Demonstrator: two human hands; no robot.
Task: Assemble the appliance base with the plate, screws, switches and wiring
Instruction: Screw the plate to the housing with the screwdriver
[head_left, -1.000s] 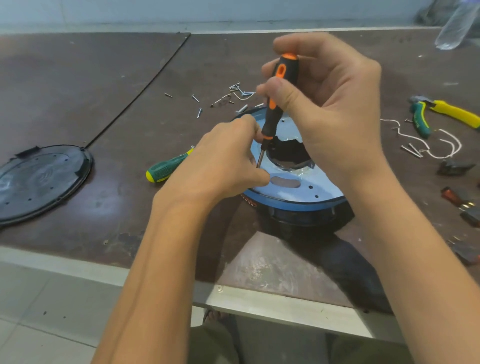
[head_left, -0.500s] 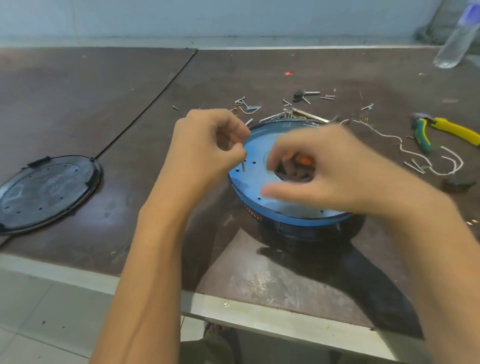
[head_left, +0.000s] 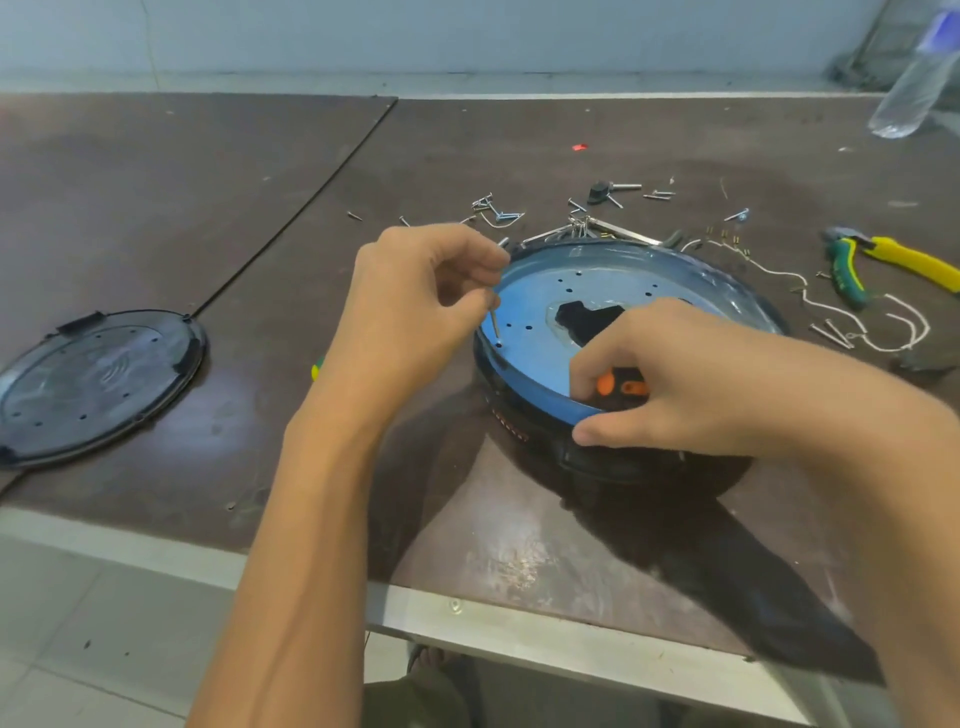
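Observation:
A round appliance base (head_left: 613, 457) sits on the brown table with a shiny blue plate (head_left: 524, 358) on top, dotted with small holes and a dark cutout in the middle. My left hand (head_left: 415, 306) pinches a small screw (head_left: 494, 327) upright over a hole at the plate's left rim. My right hand (head_left: 670, 379) rests on the plate's near edge, fingers wrapped around an orange-and-black screwdriver (head_left: 621, 385) lying low in the palm.
Loose screws (head_left: 498, 210) and metal bits lie behind the base. White wires (head_left: 857, 322) and yellow-green pliers (head_left: 883, 260) are at the right. A black round cover (head_left: 93, 379) lies at the left. A green-yellow tool (head_left: 316, 370) peeks from behind my left wrist. A plastic bottle (head_left: 914, 83) stands far right.
The screwdriver went from upright on the plate down into my right palm, which lowered to the plate's near edge. My left hand brought a screw to a rim hole.

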